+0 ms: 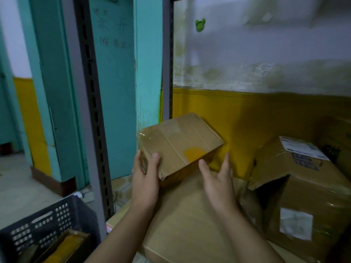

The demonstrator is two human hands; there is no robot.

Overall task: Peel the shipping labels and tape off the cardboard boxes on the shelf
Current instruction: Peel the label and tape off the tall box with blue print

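Crate [47, 223] holds open carton [65, 245]; left hand [145, 179] grips small box [180, 141]

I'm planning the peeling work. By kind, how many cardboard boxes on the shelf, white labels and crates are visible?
Cardboard boxes on the shelf: 3 (small box, flat box, big box)
White labels: 2 (top label, side label, both on the big box)
Crate: 1
Total: 6
A brown shape at far right is too unclear to count.

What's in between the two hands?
In the head view, the small box sits between them: the left hand holds its corner, and the right hand is open beside it.
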